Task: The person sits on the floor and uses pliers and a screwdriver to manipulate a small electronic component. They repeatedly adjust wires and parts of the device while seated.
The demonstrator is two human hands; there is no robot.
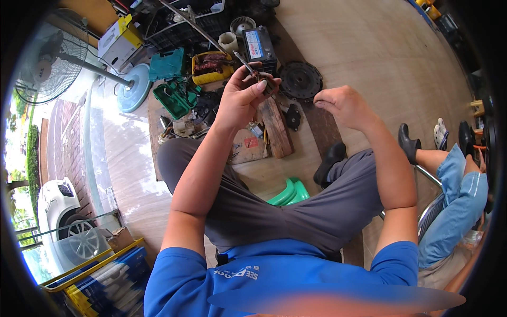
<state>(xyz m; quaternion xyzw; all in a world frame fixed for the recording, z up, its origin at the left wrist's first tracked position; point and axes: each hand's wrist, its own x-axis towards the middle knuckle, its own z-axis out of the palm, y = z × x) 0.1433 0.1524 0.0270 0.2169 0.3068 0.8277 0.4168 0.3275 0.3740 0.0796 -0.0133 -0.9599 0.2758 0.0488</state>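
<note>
My left hand [247,98] is raised in front of me, its fingers wrapped round the near end of a long thin metal rod [203,33]. The rod slants away to the far left, and its lower end is thicker and looks jointed. A dark, rounded metal part [269,86] sits among the fingertips; whether it joins the rod, I cannot tell. To the right, apart from the rod, my right hand [343,105] is closed in a pinch with the fingertips pointing left. Anything between those fingertips is too small to make out.
Beyond my hands are a car battery [259,45], a dark round plate [300,80], a wooden block [275,127], a yellow tray [211,67] and a green tool case [177,99]. A standing fan [50,58] is at left. A person's leg [454,185] shows at right.
</note>
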